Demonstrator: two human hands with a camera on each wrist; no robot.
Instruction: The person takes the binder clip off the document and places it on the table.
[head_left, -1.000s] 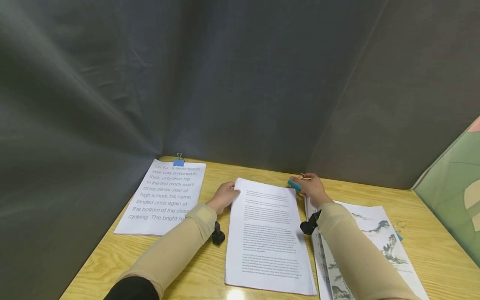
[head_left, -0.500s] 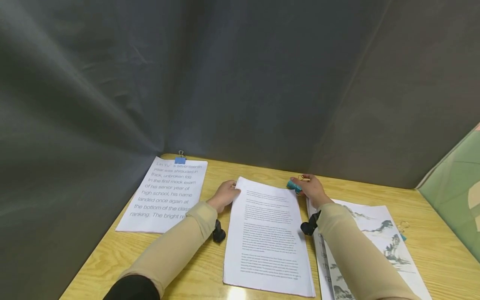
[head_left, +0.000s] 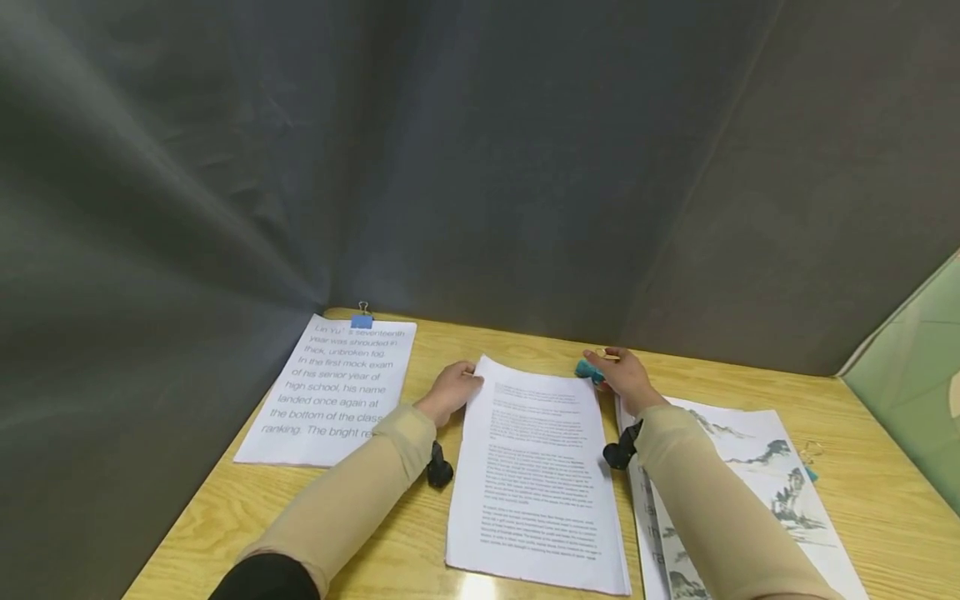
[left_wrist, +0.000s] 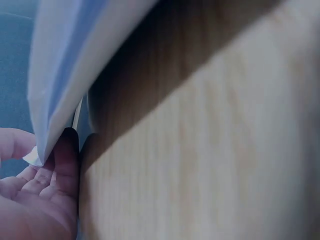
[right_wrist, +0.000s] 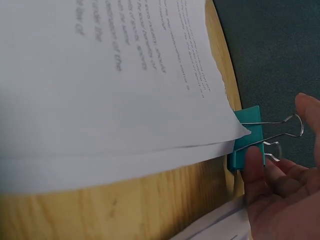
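Observation:
A stack of printed paper [head_left: 540, 475] lies in the middle of the wooden table. My left hand [head_left: 450, 392] pinches its far left corner; in the left wrist view the thumb and fingers hold the paper's edge [left_wrist: 65, 65]. At the far right corner, my right hand [head_left: 626, 379] holds a teal binder clip [head_left: 588, 371]. Seen from the right wrist, the fingers touch the clip's body [right_wrist: 255, 125] and the thumb is near its wire handles [right_wrist: 295, 125]. The top sheet's corner overlaps the front of the clip. I cannot tell how many sheets sit in its mouth.
To the left lies a large-print stack [head_left: 330, 392] with a blue binder clip [head_left: 362, 321] on its top edge. Sheets with an ink landscape [head_left: 780, 467] lie under my right forearm, a teal clip [head_left: 812, 473] at their right edge. A dark curtain [head_left: 480, 167] borders the table's back.
The teal clip in my right hand has turned slightly against the stack's corner. Both hands stay nearly in place, and the whole view has shifted a little.

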